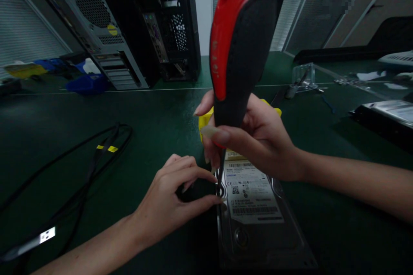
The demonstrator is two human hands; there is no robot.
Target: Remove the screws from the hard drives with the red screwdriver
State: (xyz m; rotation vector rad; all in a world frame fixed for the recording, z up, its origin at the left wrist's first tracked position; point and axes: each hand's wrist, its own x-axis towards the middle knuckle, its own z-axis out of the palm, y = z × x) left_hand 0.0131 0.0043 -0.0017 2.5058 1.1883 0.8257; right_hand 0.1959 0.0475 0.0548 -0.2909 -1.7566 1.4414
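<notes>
A screwdriver (243,47) with a thick red and black handle stands nearly upright, and my right hand (258,137) is wrapped round the lower handle. Its shaft reaches down to the left edge of a hard drive (258,249), which lies label side up. My left hand (177,193) has thumb and forefinger bent in a pinch around the screwdriver's tip, touching the drive's edge. Whatever lies between those fingertips is too small to make out. Behind the right hand, a yellow object (205,123) shows only in part.
Two computer cases (106,25) stand at the back left. A black cable (90,167) with a metal USB plug (47,235) is looped on the left. Blue bins (87,82) sit beyond it. At right are a clear plastic box (303,78) and another drive-like metal unit (390,114).
</notes>
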